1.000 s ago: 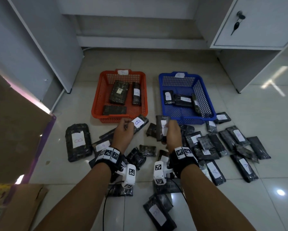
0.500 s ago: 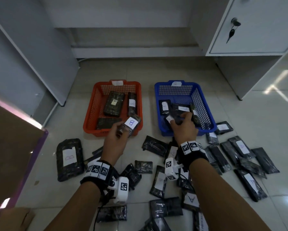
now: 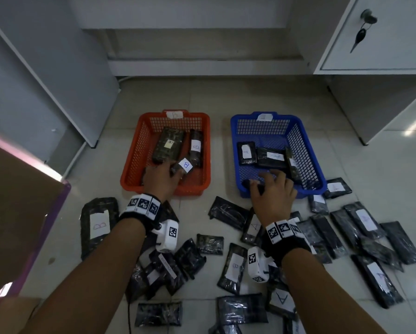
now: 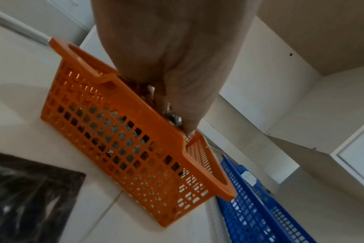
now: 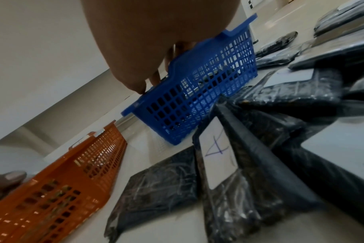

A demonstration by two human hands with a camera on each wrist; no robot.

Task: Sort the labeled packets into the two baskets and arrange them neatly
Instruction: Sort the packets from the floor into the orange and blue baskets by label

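Observation:
My left hand [image 3: 172,171] reaches into the near part of the orange basket [image 3: 130,179] and grips a dark packet with a white B label [image 3: 184,165]. Its fingers [image 4: 189,121] curl round the shiny packet [image 4: 172,115] just above the orange basket's rim [image 4: 135,105]. My right hand [image 3: 267,182] hovers over the near wall of the blue basket [image 3: 315,169], fingers spread and relaxed above a dark packet [image 3: 251,183] lying inside. Both baskets hold several labelled packets. More packets litter the floor, among them one marked A [image 3: 254,227] [image 5: 216,148].
A large B packet [image 3: 98,225] lies on the floor left of my left wrist. A cardboard box [image 3: 16,213] stands at the far left. A white cabinet with a key in its door [image 3: 370,32] is at the back right, and grey panels [image 3: 33,80] at the back left.
Both hands moved forward from the floor pile to the baskets. The left carried the B packet into the orange basket. The right let its packet go in the blue basket and drew back.

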